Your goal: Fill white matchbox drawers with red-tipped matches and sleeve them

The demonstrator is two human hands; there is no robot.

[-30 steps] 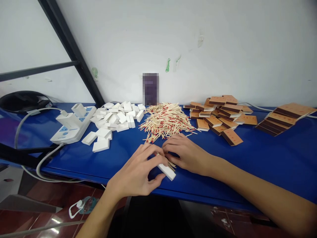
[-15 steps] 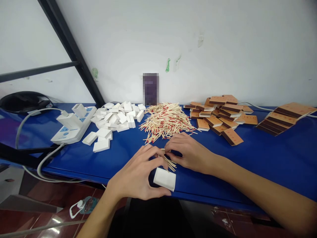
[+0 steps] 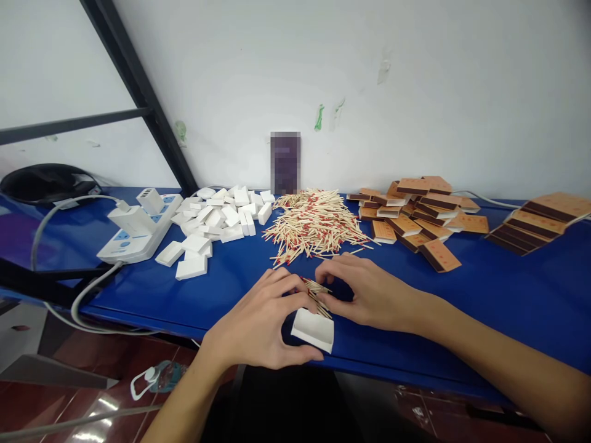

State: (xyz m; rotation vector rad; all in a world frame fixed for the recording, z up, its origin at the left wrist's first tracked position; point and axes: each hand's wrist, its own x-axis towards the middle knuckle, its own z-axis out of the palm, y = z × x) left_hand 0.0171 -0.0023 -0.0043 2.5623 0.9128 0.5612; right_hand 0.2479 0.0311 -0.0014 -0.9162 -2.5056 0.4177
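Observation:
My left hand (image 3: 265,323) curves around a white matchbox tray (image 3: 314,329) at the table's front edge, thumb at its near side and index finger at its far side. The tray's hollow side is visible and its body is slightly tilted. Just behind it lies a small bunch of matches (image 3: 321,307). My right hand (image 3: 357,288) has its thumb and curled fingers at this bunch, pinching round its right side; the left fingers partly cover its left side. A large heap of red-tipped matches (image 3: 318,224) lies beyond both hands.
White matchbox trays (image 3: 217,215) are piled at the left, beside a power strip (image 3: 143,237) with chargers and cables. Orange-brown matchbox sleeves (image 3: 415,212) lie heaped at the right, with more stacked sleeves (image 3: 540,221) farther right. A pixelated dark object (image 3: 285,163) leans against the wall.
My right thumb and fingers have parted a little, showing more of the small bunch of matches. The tray has tipped so more of its inside shows. The view has shifted slightly.

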